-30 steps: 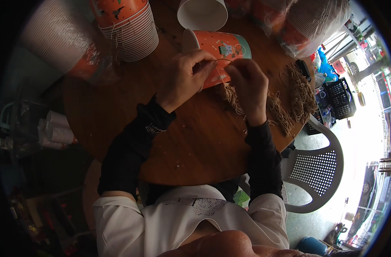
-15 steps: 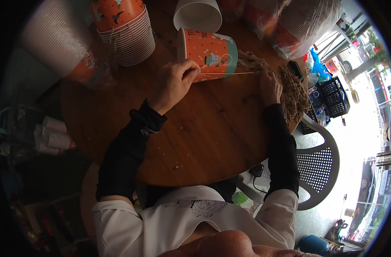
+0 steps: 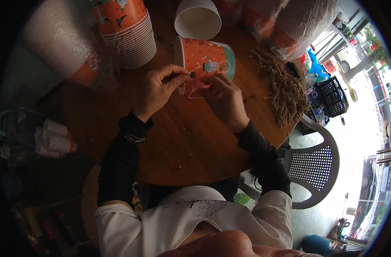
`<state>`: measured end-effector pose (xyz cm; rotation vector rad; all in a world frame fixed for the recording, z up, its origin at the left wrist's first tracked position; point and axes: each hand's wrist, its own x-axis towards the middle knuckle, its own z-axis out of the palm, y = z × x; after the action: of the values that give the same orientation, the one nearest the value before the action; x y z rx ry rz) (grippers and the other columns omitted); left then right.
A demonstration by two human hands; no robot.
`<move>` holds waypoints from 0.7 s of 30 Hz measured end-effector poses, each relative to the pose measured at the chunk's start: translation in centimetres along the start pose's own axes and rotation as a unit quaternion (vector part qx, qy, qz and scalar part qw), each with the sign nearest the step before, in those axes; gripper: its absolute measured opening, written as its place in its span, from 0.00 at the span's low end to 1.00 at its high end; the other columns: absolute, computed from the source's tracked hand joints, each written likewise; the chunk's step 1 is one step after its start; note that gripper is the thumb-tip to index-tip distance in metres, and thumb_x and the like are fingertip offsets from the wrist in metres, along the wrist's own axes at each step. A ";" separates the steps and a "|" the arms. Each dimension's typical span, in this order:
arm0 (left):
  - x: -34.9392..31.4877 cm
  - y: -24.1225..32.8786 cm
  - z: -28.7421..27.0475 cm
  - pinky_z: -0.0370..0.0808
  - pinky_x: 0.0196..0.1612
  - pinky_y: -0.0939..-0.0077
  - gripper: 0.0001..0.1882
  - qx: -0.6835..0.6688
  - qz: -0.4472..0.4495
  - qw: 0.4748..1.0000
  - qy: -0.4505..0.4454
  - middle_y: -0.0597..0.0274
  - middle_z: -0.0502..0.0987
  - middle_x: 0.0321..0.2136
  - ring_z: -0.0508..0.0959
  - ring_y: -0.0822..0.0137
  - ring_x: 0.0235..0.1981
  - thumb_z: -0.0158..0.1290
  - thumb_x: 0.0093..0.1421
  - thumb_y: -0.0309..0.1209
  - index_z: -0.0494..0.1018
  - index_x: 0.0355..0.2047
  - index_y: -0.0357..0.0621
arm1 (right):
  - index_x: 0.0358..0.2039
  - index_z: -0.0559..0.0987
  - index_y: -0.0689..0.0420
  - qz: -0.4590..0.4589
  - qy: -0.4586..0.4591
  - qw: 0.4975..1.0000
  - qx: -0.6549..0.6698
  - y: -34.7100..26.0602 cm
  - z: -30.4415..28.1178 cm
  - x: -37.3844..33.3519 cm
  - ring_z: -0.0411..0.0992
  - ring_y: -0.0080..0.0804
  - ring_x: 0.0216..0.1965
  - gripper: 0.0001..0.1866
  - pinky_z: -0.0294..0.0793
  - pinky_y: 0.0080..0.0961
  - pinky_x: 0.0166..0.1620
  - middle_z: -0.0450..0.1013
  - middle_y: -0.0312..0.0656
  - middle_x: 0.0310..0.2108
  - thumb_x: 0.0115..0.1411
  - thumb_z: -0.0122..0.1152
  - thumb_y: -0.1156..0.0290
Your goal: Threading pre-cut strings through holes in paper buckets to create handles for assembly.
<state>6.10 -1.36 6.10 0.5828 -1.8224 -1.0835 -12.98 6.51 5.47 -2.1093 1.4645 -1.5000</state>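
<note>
An orange and teal paper cup [image 3: 206, 61] lies on its side on the round wooden table [image 3: 191, 145]. My left hand [image 3: 161, 88] pinches the cup's rim, thumb and forefinger closed at a small hole. My right hand [image 3: 223, 98] is just right of it, fingers closed on a thin pale string [image 3: 195, 95] that loops below the cup's rim. Both forearms wear black sleeves.
A tall stack of orange cups [image 3: 127, 32] stands at the back left, a white upright cup [image 3: 197, 18] behind the lying one. A heap of tan string pieces [image 3: 285, 92] lies at the right. Wrapped cup stacks [image 3: 289, 25] sit behind it. A grey plastic chair [image 3: 315, 171] stands right.
My right hand, stretched out to the string heap half a second ago, has come back to the cup with a string. The cup has turned slightly; my left hand stays on its rim.
</note>
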 end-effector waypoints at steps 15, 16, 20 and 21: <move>-0.7 10.8 -0.6 0.74 0.44 0.83 0.10 -0.009 0.089 0.996 0.009 0.60 0.77 0.43 0.77 0.76 0.39 0.53 0.63 0.21 0.75 0.45 0.34 | 0.39 0.77 0.64 0.105 -0.103 0.943 0.298 -8.8 -5.6 6.2 0.74 0.20 0.26 0.07 0.74 0.18 0.29 0.75 0.36 0.27 0.62 0.60 0.75; -0.6 10.9 -0.5 0.74 0.44 0.83 0.10 -0.008 0.092 0.996 0.010 0.60 0.77 0.43 0.77 0.76 0.39 0.53 0.63 0.21 0.75 0.45 0.34 | 0.39 0.78 0.63 0.067 -0.105 0.958 0.259 -8.9 -5.7 6.5 0.74 0.20 0.27 0.07 0.74 0.18 0.30 0.75 0.36 0.28 0.61 0.61 0.75; 0.1 9.8 -0.5 0.75 0.43 0.82 0.11 -0.098 -0.041 0.991 -0.077 0.61 0.79 0.38 0.78 0.76 0.37 0.52 0.65 0.26 0.75 0.45 0.34 | 0.38 0.79 0.61 -0.057 -0.071 0.993 0.076 -8.4 -5.5 6.1 0.74 0.21 0.30 0.07 0.75 0.20 0.33 0.75 0.37 0.33 0.59 0.62 0.77; 0.3 9.4 -0.6 0.75 0.43 0.81 0.12 -0.071 -0.055 0.988 -0.122 0.61 0.79 0.36 0.78 0.76 0.36 0.51 0.66 0.28 0.76 0.45 0.34 | 0.38 0.80 0.59 -0.063 -0.073 0.994 0.043 -8.2 -5.6 6.0 0.75 0.24 0.31 0.07 0.75 0.21 0.33 0.75 0.37 0.34 0.58 0.62 0.77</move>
<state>6.91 2.88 14.46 0.4882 -1.9187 -1.3989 -12.33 8.12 16.96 -2.2436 1.2176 -1.3877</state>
